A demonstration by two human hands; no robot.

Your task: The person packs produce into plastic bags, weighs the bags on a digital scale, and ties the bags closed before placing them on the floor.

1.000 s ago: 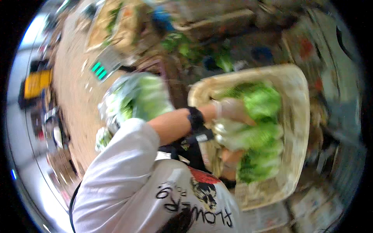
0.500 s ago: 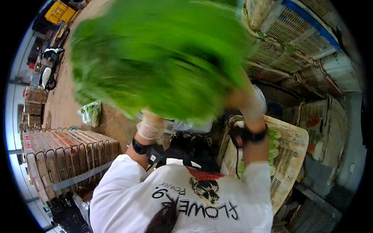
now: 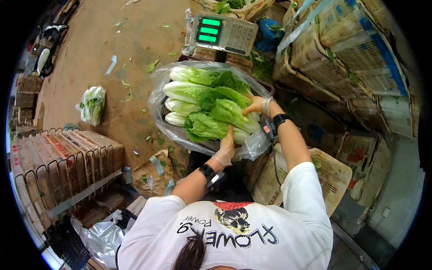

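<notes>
Bagged lettuce (image 3: 208, 104) between left hand (image 3: 225, 150), right hand (image 3: 256, 104)

Stacked crates (image 3: 360, 58) wall the right; the dirt floor (image 3: 112, 67) left looks open.

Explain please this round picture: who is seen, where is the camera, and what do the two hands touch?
A camera on a person's head looks down, so you see the white shirt and both arms. The wide lens bends the edges. The left hand and right hand, both gloved, rest on leafy green cabbages lying in a clear plastic bag. The bag sits on a weighing scale, whose display stands behind. A second bag of greens lies on the dirt floor. Woven baskets stand at right.
</notes>
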